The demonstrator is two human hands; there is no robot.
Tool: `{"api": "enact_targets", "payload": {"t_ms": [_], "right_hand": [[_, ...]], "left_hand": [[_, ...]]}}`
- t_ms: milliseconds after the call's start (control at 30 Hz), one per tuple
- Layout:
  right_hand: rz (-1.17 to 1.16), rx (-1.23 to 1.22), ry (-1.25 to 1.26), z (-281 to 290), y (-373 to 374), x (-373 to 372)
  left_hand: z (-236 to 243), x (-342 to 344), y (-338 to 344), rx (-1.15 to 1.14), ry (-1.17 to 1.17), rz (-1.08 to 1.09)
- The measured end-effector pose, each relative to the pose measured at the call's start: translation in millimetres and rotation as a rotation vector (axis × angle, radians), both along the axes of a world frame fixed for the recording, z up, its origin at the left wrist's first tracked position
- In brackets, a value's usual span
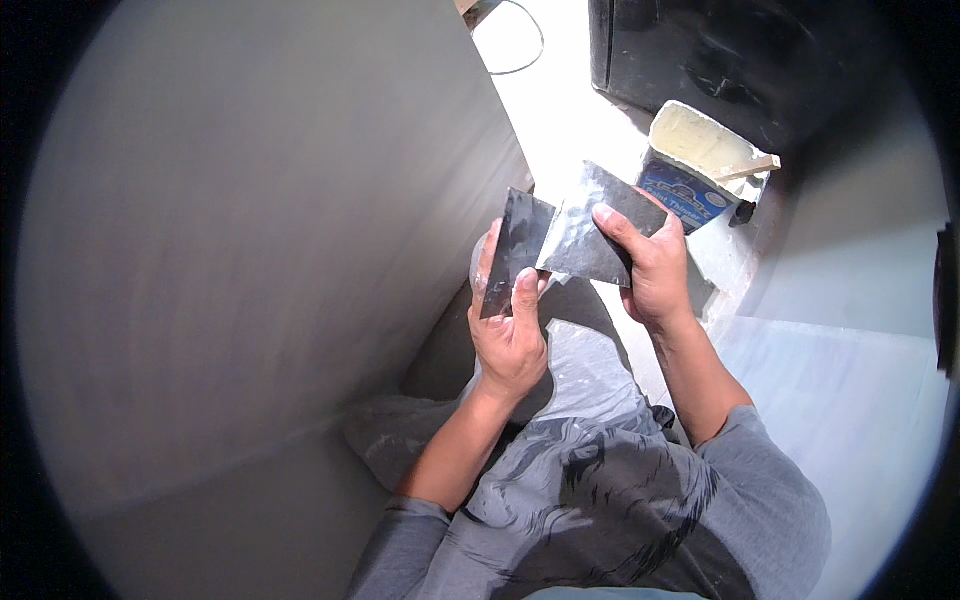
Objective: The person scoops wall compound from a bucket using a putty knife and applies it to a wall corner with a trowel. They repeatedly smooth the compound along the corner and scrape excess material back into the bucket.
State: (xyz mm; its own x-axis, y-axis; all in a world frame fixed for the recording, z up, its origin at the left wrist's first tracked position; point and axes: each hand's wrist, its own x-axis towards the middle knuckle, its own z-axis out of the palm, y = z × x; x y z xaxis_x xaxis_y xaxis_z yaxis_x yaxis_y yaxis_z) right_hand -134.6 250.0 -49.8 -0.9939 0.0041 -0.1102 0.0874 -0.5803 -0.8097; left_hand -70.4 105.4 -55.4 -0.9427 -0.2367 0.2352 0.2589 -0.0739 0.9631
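1. Left hand (510, 345): closed around a narrow dark plate (518, 232), thumb at its near right side, fingers along its left edge. Plate stands tilted, above the lap.
2. Right hand (658, 270): clamped on a wider dark plate (590, 225), thumb flat on the upper face, fingers behind. Face shiny, catching light.
3. Plates side by side in front of the body; edges meet in view, actual contact cannot be told.
4. Beyond the right hand: open-topped container (686, 192), blue label on its side, off-white inside. Wooden stick (748, 168) over its right part, end past the rim.
5. Behind the container: large black object (715, 50).
6. Left: broad grey panel (250, 220).
7. Person's grey shirt (640, 500) bears dark patches.
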Motion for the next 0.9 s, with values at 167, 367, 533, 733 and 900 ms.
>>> {"api": "enact_targets", "payload": {"t_ms": [167, 367, 533, 733, 900], "right_hand": [[0.054, 0.060, 0.048, -3, 7, -3], [0.030, 0.072, 0.067, -6, 8, -4], [0.066, 0.197, 0.145, -7, 12, -7], [0.127, 0.439, 0.190, 7, 18, -8], [0.256, 0.549, 0.219, 14, 27, -6]], "left_hand": [[-7, -5, -5, -0.291, 0.105, 0.036], [5, -6, -7, -0.252, -0.062, 0.021], [10, -11, -10, -0.272, -0.134, -0.047], [19, -12, -17, -0.201, -0.263, -0.199], [18, -18, -28, -0.224, -0.359, -0.342]]}}
